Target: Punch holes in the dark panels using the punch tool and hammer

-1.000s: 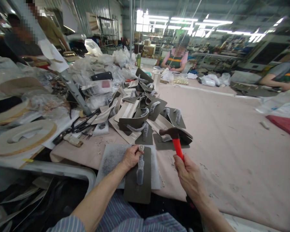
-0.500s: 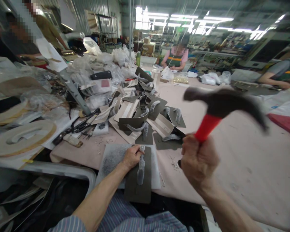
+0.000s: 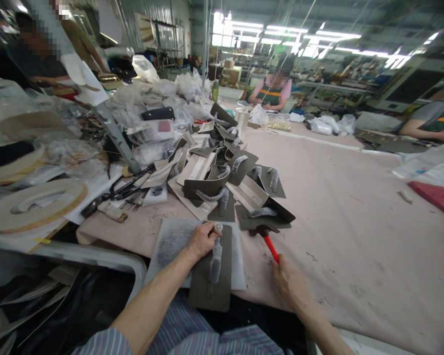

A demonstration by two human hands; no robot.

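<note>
My left hand (image 3: 202, 239) is closed round a short metal punch (image 3: 218, 227), its round top showing above my fingers. It stands on a dark grey-green panel (image 3: 222, 288) that has a plastic-wrapped handle (image 3: 215, 261). Under the panel lies a pale, scuffed board (image 3: 166, 231), and the panel's near end overhangs the table edge. To the right, low over the cloth, my right hand (image 3: 290, 278) grips the red handle of a claw hammer (image 3: 271, 246). The hammer's dark head is near the edge of another panel; whether it touches is unclear.
Beyond the board is a heap of similar panels (image 3: 207, 185) with wrapped handles. Tools (image 3: 113, 211) and plastic bags (image 3: 163, 88) crowd the left, beside a slanting metal post (image 3: 116, 140). A tray (image 3: 122, 257) is at lower left. Other people work farther off.
The hammer has come down from a raised position to low over the table, right of the board. My left hand, the punch and the panel have stayed nearly in place.
</note>
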